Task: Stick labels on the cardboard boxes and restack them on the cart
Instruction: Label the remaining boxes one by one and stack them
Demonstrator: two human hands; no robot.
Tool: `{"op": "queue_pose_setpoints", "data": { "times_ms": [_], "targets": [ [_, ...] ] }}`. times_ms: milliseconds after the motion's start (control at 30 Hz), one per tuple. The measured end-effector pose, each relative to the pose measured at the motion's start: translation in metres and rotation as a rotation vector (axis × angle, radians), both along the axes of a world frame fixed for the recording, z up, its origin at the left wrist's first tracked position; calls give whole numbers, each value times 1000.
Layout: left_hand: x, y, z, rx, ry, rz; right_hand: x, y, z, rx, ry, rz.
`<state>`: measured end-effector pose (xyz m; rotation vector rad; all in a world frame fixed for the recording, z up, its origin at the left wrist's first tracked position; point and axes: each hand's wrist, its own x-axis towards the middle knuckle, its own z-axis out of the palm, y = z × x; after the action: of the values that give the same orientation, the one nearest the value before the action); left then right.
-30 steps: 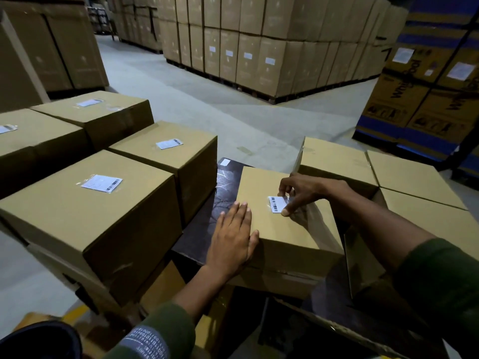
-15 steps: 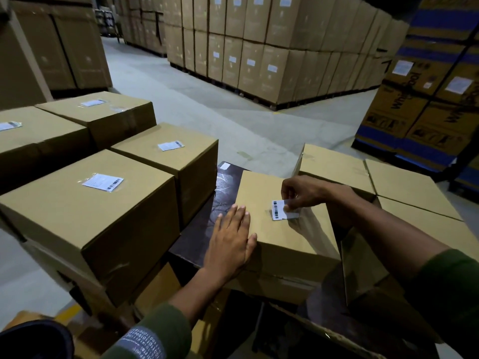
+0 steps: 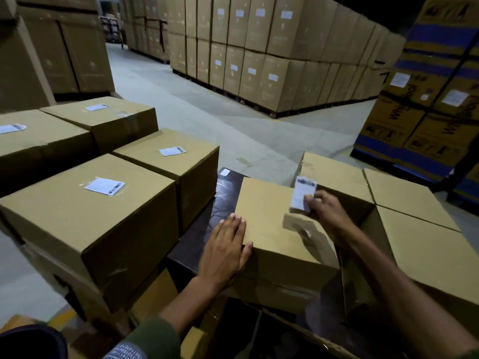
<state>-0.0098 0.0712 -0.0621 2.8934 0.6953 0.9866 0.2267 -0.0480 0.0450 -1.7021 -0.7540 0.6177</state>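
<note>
A plain cardboard box (image 3: 264,211) sits in front of me on a dark board (image 3: 223,200). My left hand (image 3: 225,244) lies flat on the box's near left edge, fingers together, holding nothing. My right hand (image 3: 328,213) pinches a white barcode label (image 3: 303,194) and holds it upright, blurred, just above the box's right side. A pale strip (image 3: 298,225) curls off the box top under that hand. To the left stand several boxes with labels on top, the nearest (image 3: 88,224) bearing a label (image 3: 104,186).
Unlabelled boxes (image 3: 404,195) crowd the right, one close behind my right hand (image 3: 334,174). Concrete floor (image 3: 207,99) runs ahead between tall pallet stacks of cartons (image 3: 259,60). Blue-and-yellow cartons (image 3: 425,120) stand at far right. A dark helmet rim (image 3: 31,343) shows at bottom left.
The label lay flat on the box top under my right fingers; now it is raised upright in my right hand, off the surface. My left hand has stayed on the box's edge.
</note>
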Motion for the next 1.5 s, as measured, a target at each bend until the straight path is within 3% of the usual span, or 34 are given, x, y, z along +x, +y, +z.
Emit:
{"op": "queue_pose_setpoints", "data": {
  "times_ms": [133,233,467,633,867,1067,1233,1500],
  "targets": [
    [-4,1,-6,17,36,-17,-16,-18,-31,-172,-300,-38],
    [-1,0,-7,4,34,-14,-18,-4,-35,-197,-369,-70],
    [-3,3,-5,32,64,-18,-43,43,-32,-168,-290,-15],
    [-5,6,-6,51,58,-31,-44,5,-32,-185,-306,40],
    [-2,4,-8,43,21,-22,-8,9,-27,-224,-305,-108],
    [-2,3,-7,35,47,-7,-28,42,-28,-208,-261,-39],
    [-2,3,-8,14,40,-25,-45,9,-25,-215,-256,34],
    [-3,6,-7,35,47,-18,-13,1,-18,-188,-221,-143]
  ]
}}
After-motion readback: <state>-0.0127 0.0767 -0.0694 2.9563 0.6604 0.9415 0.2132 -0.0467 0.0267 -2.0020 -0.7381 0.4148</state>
